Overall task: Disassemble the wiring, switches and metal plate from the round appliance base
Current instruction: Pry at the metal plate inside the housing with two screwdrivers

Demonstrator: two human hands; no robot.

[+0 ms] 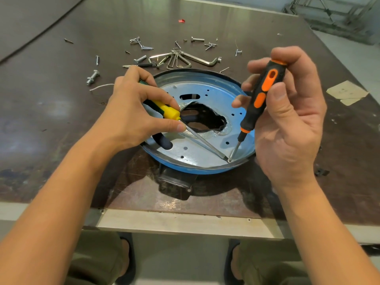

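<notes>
Loose silver screws and bolts [197,39] and a fan of bent steel hex keys [185,58] crowd the dark brown tabletop [51,120] just behind the round blue appliance base [205,170], a torn beige tape patch [346,92] lies to its right, and bare tabletop stretches at far left.

No text, brand or number can be read. The orange-and-black screwdriver [265,93] in the fingers of the right hand [292,124] and the yellow screwdriver [168,111] under the fingers of the left hand [135,112] carry no legible print. Faint marks on the tan tape patch [347,92], beyond the right fingers, are too small to read.
</notes>
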